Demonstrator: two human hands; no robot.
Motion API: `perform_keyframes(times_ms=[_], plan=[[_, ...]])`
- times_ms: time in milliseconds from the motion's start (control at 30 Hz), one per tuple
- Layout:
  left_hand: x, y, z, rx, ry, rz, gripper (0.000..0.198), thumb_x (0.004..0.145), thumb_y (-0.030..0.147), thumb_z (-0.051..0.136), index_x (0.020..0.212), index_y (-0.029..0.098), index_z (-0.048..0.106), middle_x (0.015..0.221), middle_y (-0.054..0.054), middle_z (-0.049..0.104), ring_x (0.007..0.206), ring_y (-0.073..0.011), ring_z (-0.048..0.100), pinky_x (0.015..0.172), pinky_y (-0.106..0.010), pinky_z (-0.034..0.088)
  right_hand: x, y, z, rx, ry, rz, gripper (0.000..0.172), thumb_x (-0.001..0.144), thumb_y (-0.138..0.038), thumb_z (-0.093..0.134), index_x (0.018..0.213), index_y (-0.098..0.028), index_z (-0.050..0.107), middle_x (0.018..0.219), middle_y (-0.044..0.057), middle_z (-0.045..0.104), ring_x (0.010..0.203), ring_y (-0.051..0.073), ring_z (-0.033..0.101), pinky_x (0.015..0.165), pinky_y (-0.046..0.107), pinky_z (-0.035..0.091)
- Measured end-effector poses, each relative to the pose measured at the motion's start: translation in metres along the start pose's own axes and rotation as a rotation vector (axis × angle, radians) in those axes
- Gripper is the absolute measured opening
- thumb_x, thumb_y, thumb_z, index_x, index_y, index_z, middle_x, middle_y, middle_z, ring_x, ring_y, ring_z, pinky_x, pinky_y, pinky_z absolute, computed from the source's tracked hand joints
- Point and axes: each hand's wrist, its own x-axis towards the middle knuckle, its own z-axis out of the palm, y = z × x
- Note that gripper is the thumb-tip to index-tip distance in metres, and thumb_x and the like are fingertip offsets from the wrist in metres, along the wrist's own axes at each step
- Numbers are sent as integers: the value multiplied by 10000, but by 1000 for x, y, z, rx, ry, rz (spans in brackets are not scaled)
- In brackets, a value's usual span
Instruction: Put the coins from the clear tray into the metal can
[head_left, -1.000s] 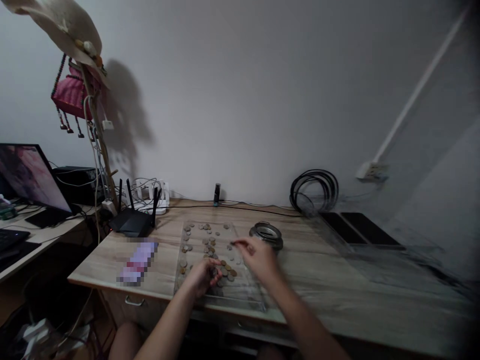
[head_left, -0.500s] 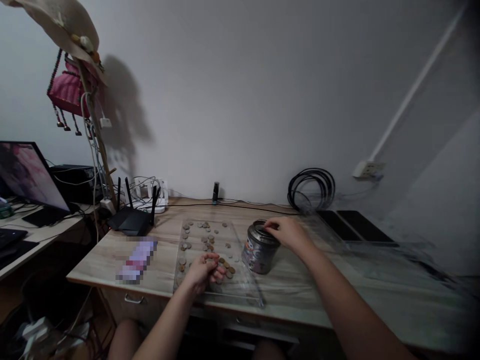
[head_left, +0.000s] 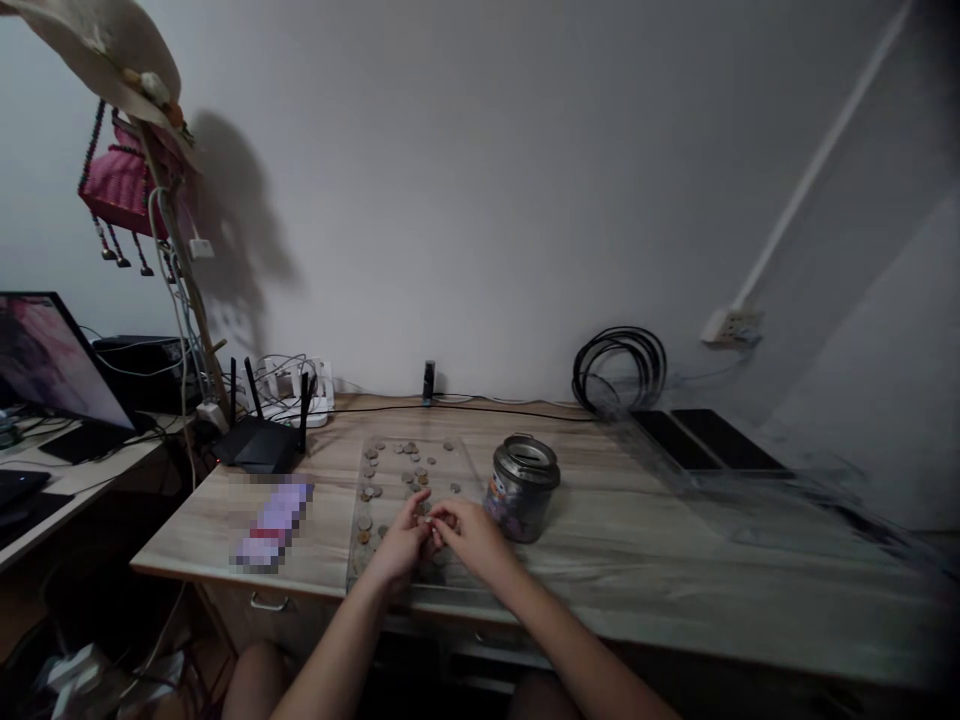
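Note:
My left hand (head_left: 403, 548) is curled palm up above a clear plastic sheet (head_left: 358, 570), its fingers partly hidden. My right hand (head_left: 474, 540) meets it there, thumb and forefinger pinched at the left fingers. A small pale edge, seemingly a coin (head_left: 427, 519), shows between them; any others in the left palm are hidden. Silver and brassy coins (head_left: 365, 523) lie spread in loose groups on the sheet. Just right of my right hand stands a round metal coin tin (head_left: 525, 490), upright, with a slot in its lid and a printed side.
A phone-like blurred object (head_left: 274, 525) lies to the left, with a black router (head_left: 259, 443) behind it. A small dark bottle (head_left: 429, 382) and a coiled black cable (head_left: 619, 368) are by the wall. Clear plastic with dark panels (head_left: 705, 440) lies at the right.
My right hand has left the tin's lid and come left and down to my left hand. The slot is now uncovered. My left hand has stayed nearly in place.

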Motion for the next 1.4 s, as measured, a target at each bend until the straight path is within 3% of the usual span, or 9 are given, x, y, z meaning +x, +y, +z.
perform_keyframes(times_ms=[133, 300, 467, 767, 933, 1100, 1200, 1300, 1400], plan=[[0, 1, -1, 8, 32, -96, 627, 632, 152, 482, 1240, 136, 329, 575, 34, 533, 414, -53, 389, 385, -164, 187, 3, 2, -23, 10, 63, -27, 150, 718, -161, 464, 720, -179, 613, 662, 20, 633, 642, 150, 566, 618, 253, 415], [0, 3, -2, -79, 105, -100, 700, 611, 58, 454, 1276, 108, 241, 710, -52, 626, 504, -101, 548, 385, -155, 296, 17, 19, -108, -253, 512, -15, 196, 766, -260, 444, 808, -192, 623, 837, 56, 641, 798, 186, 561, 687, 278, 405], [-1, 1, -2, -134, 111, -96, 720, 667, 37, 507, 1306, 133, 190, 860, -130, 642, 773, -190, 638, 538, -200, 453, 36, 61, -159, -513, 278, 86, 157, 693, -215, 504, 720, -207, 658, 738, 34, 658, 705, 173, 572, 620, 256, 384], [0, 4, -5, -239, 118, -132, 474, 760, 237, 506, 1190, 116, 350, 861, -139, 635, 733, -195, 643, 620, -253, 481, 39, 75, -153, -601, 194, 114, 167, 678, -217, 510, 693, -227, 675, 741, 28, 668, 720, 182, 569, 594, 259, 377], [0, 7, -9, -389, 106, -156, 416, 801, 338, 441, 1152, 125, 369, 890, -162, 627, 780, -217, 632, 630, -273, 467, 29, 37, -124, -493, 473, -37, 222, 766, -257, 454, 815, -193, 660, 866, 64, 653, 857, 206, 532, 758, 312, 388], [1, 9, -10, -427, 184, -158, 351, 818, 337, 408, 1119, 155, 420, 741, -72, 621, 629, -153, 605, 570, -240, 444, 8, -9, -38, -297, 12, -249, 178, 748, -247, 505, 847, -219, 650, 843, 37, 627, 842, 172, 523, 706, 264, 396], [3, 9, -10, -414, 243, -163, 310, 841, 354, 355, 1067, 170, 460, 586, -3, 561, 449, -97, 511, 487, -200, 399, 4, -18, -6, -306, -119, -286, 191, 749, -231, 506, 864, -241, 658, 851, 36, 615, 873, 178, 512, 698, 259, 390], [3, 8, -11, -427, 210, -172, 315, 850, 364, 321, 1055, 164, 454, 594, -11, 560, 471, -108, 531, 507, -213, 410, 10, -15, -9, -323, -128, -259, 210, 766, -205, 473, 831, -242, 670, 815, 36, 627, 831, 170, 533, 679, 254, 390], [4, 6, -12, -450, 141, -155, 342, 839, 395, 345, 1065, 153, 429, 774, -85, 611, 689, -177, 617, 599, -265, 447, 22, -1, -46, -299, 50, -221, 235, 795, -228, 435, 815, -222, 669, 807, 40, 648, 805, 166, 553, 701, 261, 397]])
